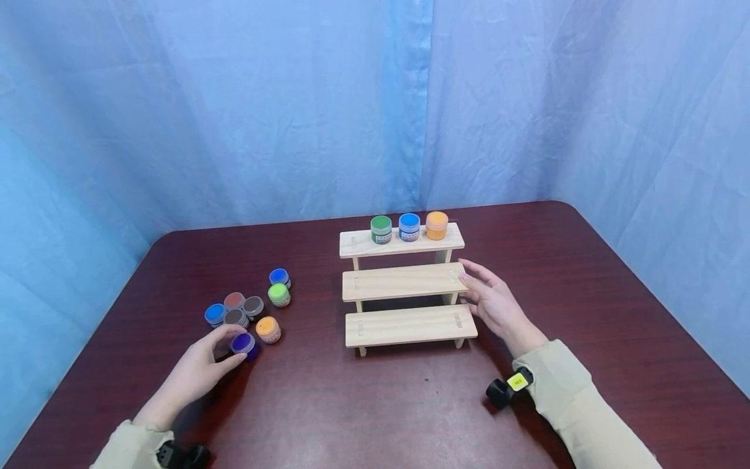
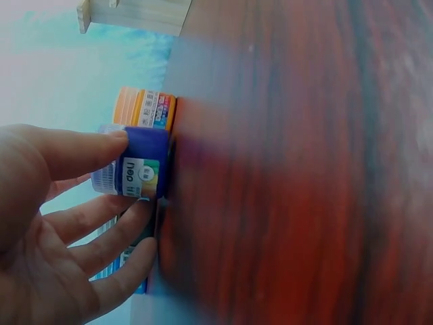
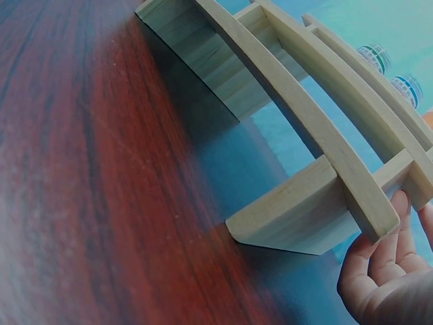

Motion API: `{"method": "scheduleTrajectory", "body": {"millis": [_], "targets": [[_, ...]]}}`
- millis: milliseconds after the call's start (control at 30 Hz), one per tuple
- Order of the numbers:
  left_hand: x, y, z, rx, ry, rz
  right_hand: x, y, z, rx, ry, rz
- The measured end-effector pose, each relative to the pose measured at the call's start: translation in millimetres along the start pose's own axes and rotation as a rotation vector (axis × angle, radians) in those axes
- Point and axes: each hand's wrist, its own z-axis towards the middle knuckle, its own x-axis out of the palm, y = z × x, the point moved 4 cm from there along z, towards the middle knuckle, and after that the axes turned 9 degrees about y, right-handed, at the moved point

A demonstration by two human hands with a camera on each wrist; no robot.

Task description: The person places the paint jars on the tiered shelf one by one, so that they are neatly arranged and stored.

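In the head view my left hand (image 1: 202, 368) holds a purple paint jar (image 1: 244, 346) between thumb and fingers, low at the table on the left. The left wrist view shows its label and the thumb across the lid end. Right behind this jar is an orange paint jar (image 1: 268, 329). My right hand (image 1: 498, 306) grips the right end of a three-tier wooden stand (image 1: 404, 282) around its middle step, with fingertips at the board's end. In the right wrist view the fingers (image 3: 385, 261) partly pass behind the wood. Part of the palm is out of that view.
On the stand's top step are green (image 1: 381, 230), blue (image 1: 409, 227) and orange (image 1: 437, 226) jars. Several more jars, including a light green one (image 1: 279, 295) and a dark blue one (image 1: 280, 277), cluster on the dark red table (image 1: 375, 410). Blue curtains (image 1: 281, 117) surround it.
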Motion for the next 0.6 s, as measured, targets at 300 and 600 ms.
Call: {"method": "scheduleTrajectory", "body": {"millis": [300,600], "targets": [[-4.6,0.8,0.3,0.013,-0.01,-0.013,-1,0,-0.2,0.001,0.001,-0.032],[-13.7,-1.2,0.6,0.046,-0.085,-0.042,-2,1,1.8,0.01,0.004,-0.058]]}}
